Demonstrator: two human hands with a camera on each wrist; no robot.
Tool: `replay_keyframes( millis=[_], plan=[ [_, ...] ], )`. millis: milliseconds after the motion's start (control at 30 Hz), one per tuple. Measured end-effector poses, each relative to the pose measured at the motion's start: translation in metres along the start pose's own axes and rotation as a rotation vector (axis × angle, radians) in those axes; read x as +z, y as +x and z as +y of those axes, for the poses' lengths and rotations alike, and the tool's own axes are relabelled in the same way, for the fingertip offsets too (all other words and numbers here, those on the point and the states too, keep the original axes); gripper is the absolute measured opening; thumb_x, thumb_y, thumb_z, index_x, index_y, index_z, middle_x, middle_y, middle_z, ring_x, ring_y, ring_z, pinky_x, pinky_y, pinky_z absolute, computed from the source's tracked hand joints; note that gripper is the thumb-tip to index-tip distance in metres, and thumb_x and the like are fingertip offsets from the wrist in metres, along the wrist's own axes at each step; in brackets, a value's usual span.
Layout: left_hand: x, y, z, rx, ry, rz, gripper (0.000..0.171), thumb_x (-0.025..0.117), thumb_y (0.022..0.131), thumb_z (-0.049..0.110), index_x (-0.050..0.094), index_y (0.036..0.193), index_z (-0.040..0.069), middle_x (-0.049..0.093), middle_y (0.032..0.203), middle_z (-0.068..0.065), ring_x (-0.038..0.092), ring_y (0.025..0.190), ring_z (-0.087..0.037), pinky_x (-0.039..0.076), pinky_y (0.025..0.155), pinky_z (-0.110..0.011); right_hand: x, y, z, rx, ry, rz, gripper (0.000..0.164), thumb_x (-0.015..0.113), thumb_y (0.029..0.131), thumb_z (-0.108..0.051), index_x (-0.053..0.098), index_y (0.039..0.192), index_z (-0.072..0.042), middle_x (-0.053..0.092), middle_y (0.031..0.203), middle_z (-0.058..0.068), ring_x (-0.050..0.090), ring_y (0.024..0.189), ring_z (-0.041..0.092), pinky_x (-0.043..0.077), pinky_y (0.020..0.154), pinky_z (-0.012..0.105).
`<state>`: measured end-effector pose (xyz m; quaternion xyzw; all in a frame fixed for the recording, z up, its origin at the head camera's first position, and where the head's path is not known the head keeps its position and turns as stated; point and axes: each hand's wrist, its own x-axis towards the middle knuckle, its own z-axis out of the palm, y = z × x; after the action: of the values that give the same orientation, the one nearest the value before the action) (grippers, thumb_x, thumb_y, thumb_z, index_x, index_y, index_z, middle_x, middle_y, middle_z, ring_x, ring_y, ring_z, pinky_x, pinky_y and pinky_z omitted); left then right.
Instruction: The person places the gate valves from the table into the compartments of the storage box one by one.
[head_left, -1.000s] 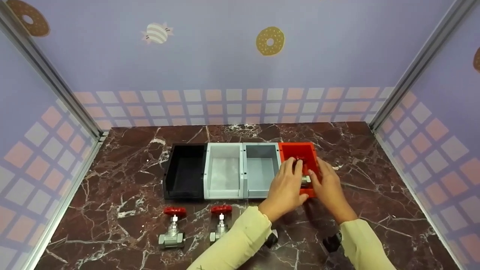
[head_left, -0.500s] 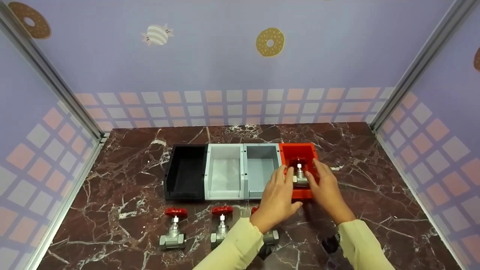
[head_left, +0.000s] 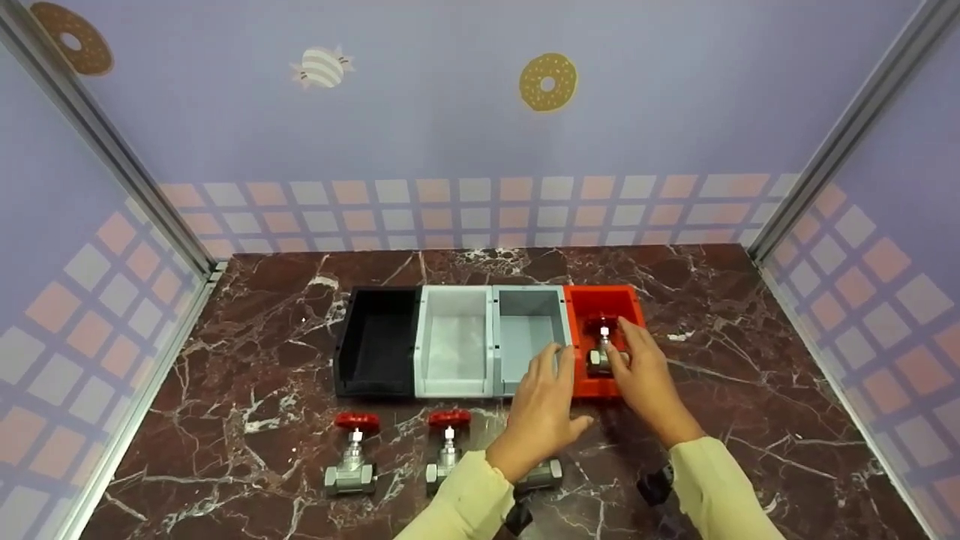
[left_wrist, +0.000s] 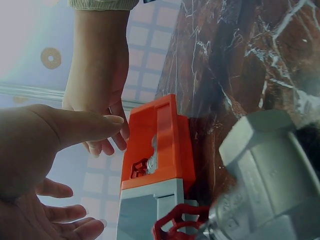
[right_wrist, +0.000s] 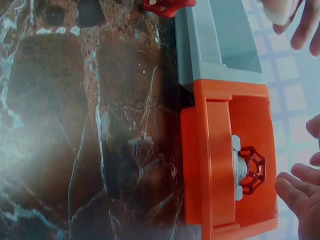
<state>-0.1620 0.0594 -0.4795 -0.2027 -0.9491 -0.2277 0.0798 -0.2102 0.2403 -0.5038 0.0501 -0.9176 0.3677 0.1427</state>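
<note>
Both hands hold nothing, fingers loosely extended: the right hand (head_left: 649,379) hovers over the red bin (head_left: 600,298), above the valve (head_left: 598,362) lying in it with its handwheel toward the back edge of the counter (head_left: 255,337), and the left hand (head_left: 537,409) hangs at the front of the gray bin (head_left: 525,334). Leftward stand the white bin (head_left: 454,345) and black bin (head_left: 379,345), red being nearest the counter's right edge. Before the row lie a first valve (head_left: 351,476), a second valve (head_left: 448,456) and a partly hidden third valve (head_left: 544,475).

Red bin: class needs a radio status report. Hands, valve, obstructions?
Left hand empty. Right hand empty, at red bin. Valve inside it, ungripped. Right hand partly hides valve in head view.
</note>
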Motion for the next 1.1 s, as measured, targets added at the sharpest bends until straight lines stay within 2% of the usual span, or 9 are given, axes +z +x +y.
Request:
replay_keyframes(
  millis=[167,500,700,833,1100],
  plan=[
    [-0.002,-0.008,-0.004,-0.017,0.003,-0.021,0.102,0.086,0.067,0.04,0.033,0.147,0.006,0.038,0.146,-0.016,0.043,0.134,-0.031,0.046,0.103,-0.042,0.005,0.002,-0.002,-0.007,-0.007,-0.03,0.053,0.059,0.095,-0.015,0.043,0.142,0.004,0.048,0.139,0.025,0.049,0.127,0.041,0.043,0.102,0.054],
    [0.003,-0.024,-0.01,-0.041,0.007,-0.034,0.103,0.086,0.066,0.04,0.033,0.147,0.006,0.04,0.145,-0.015,0.044,0.132,-0.03,0.044,0.105,-0.041,0.016,0.0,-0.007,-0.023,-0.002,-0.019,0.051,0.061,0.094,-0.014,0.046,0.14,0.002,0.051,0.136,0.023,0.052,0.124,0.038,0.046,0.101,0.051],
    [0.008,-0.033,-0.015,-0.028,0.045,-0.009,0.104,0.088,0.062,0.041,0.036,0.145,0.006,0.045,0.138,-0.014,0.05,0.123,-0.028,0.048,0.1,-0.039,0.021,-0.002,-0.011,-0.008,0.037,-0.034,0.051,0.061,0.094,-0.014,0.046,0.14,0.003,0.052,0.134,0.023,0.056,0.119,0.036,0.05,0.094,0.049],
    [0.01,-0.039,-0.019,-0.043,0.061,-0.029,0.109,0.089,0.059,0.043,0.035,0.146,0.006,0.046,0.137,-0.014,0.051,0.122,-0.028,0.048,0.099,-0.04,0.025,-0.002,-0.013,-0.006,0.045,-0.032,0.051,0.062,0.093,-0.013,0.047,0.139,0.003,0.054,0.13,0.023,0.058,0.115,0.035,0.05,0.094,0.049],
    [0.012,-0.048,-0.024,-0.045,0.107,-0.049,0.117,0.09,0.053,0.051,0.035,0.146,0.005,0.045,0.141,-0.015,0.046,0.13,-0.03,0.045,0.104,-0.043,0.031,-0.001,-0.017,-0.01,0.029,-0.048,0.053,0.063,0.093,-0.015,0.046,0.14,0.002,0.053,0.133,0.022,0.06,0.112,0.035,0.05,0.095,0.048]
  ],
)
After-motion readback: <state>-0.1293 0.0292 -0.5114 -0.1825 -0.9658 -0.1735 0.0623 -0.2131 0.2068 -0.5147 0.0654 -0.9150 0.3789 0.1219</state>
